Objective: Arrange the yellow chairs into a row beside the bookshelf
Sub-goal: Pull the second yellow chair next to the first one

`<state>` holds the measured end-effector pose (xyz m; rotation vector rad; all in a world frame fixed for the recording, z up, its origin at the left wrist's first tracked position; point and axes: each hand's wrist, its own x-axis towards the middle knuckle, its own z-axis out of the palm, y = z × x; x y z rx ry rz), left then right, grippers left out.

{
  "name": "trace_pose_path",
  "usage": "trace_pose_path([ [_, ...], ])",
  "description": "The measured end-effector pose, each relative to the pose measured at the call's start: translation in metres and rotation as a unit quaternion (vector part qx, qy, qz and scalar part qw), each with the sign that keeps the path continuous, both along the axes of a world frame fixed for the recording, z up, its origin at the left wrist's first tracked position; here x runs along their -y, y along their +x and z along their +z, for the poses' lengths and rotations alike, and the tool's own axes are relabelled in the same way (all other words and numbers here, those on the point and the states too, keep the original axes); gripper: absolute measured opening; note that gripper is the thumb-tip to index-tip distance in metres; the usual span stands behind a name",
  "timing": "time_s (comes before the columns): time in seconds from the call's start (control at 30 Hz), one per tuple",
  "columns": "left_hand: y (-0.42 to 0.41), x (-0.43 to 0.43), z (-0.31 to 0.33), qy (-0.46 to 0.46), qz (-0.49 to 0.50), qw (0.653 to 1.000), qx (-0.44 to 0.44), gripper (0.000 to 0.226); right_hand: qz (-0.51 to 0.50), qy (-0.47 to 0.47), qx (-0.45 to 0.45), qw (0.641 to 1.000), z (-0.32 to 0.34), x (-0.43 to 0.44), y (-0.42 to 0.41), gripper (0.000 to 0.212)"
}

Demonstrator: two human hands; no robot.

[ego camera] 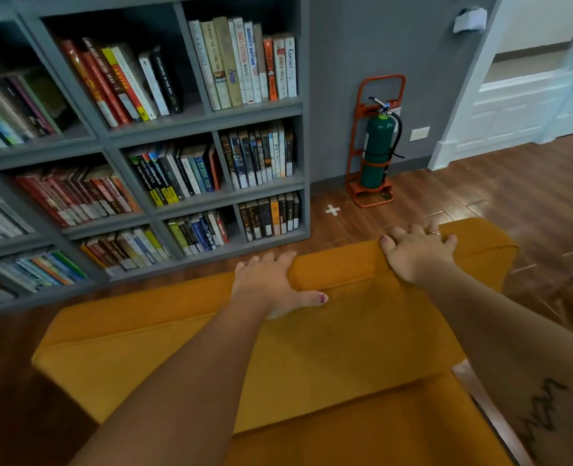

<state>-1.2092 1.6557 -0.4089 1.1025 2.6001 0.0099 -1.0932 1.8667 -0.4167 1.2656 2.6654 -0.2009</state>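
Close in front of the bookshelf [211, 121], toward its right end — yellow chair [312, 348], padded back turned to the shelves, a strip of wooden floor [480, 183] between. Looks bulky and probably too heavy to lift with ease: thick upholstery, broad body, legs out of sight. Probably gives a little under the fingers, cloth seemingly grippy rather than slick; nothing fragile. Best taken at the firm piped top edge of the back, for a push or drag along the floor rather than a carry. Held there now, at two spots. Left hand [271, 284] clamped on the edge opposite the bookshelf's lowest right compartment, fingers hooked over the far side, thumb flat on the near face. Right hand [419, 255] clamped on the same edge past the bookshelf's right end, fingers draped over, ring showing. Lies directly under and ahead of both hands, seat beneath the outstretched forearms. Just off the bookshelf's right corner, white tape cross [332, 210] on the floor beyond the chair back — possibly a placing mark, though cannot tell.
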Motion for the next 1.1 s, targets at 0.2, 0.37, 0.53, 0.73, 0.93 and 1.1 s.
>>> trace_pose_path([
  [0.2,-0.025,0.047,0.003,-0.028,0.016,0.999,0.011,0.109,0.075,0.003,0.016,0.997,0.000,0.044,-0.033,0.062],
  [0.37,-0.036,0.064,0.003,-0.028,0.012,0.999,0.022,0.109,0.062,0.012,0.030,0.998,0.002,0.049,-0.036,0.065],
  [0.53,-0.037,0.068,0.001,-0.001,0.003,1.000,0.026,0.105,0.039,0.016,0.025,0.999,0.006,0.058,-0.036,0.065],
  [0.73,-0.045,0.083,-0.003,0.009,0.001,1.000,0.023,0.104,0.027,0.018,0.012,0.999,0.007,0.078,-0.041,0.064],
  [0.93,-0.057,0.099,-0.001,-0.003,0.001,1.000,0.020,0.105,0.031,0.021,0.000,0.999,0.004,0.093,-0.053,0.065],
  [1.1,-0.066,0.109,-0.005,0.000,0.009,1.000,0.027,0.108,0.037,0.017,-0.007,0.999,0.003,0.110,-0.063,0.063],
])
